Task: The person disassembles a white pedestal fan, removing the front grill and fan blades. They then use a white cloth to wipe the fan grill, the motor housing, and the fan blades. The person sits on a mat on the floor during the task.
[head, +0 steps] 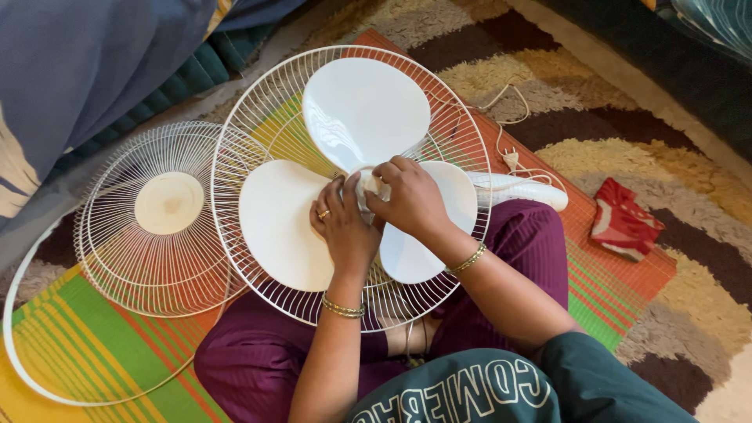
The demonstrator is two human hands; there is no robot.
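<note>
Hands: As both were gathered at the middle of the frame, the left hand (345, 227) and the right hand (407, 196) were seen pressed close together over the hub (371, 185) of a white fan.
Left hand: It was curled with its fingers bent against the hub from the left side; a ring was worn on one finger and a gold bangle at the wrist.
Right hand: It was closed over the hub from the right, fingertips pinched on the small white cap there; a gold bracelet was worn at the wrist.
Fan blades: Three white blades (364, 110) were spread from the hub, one toward the top of the frame, one to the left, one toward lower right, partly hidden by the hands.
Rear grille: A white wire grille (258, 117) was laid under the blades, resting across the maroon-trousered lap (251, 352) at lower centre.
Front grille: A second wire grille (117, 235) with a cream centre disc was lying at the left, its edge overlapped by the first.
Rim ring: A thin white ring (16, 345) was curved along the lower left.
Mat: A striped green, yellow and orange mat (86, 345) was spread beneath.
Cord: A white cord and plug (509, 157) were lying at upper right, near the fan's white stem (525, 190).
Cloth: A red cloth (623, 219) was dropped on the patterned rug (689, 313) at the right.
</note>
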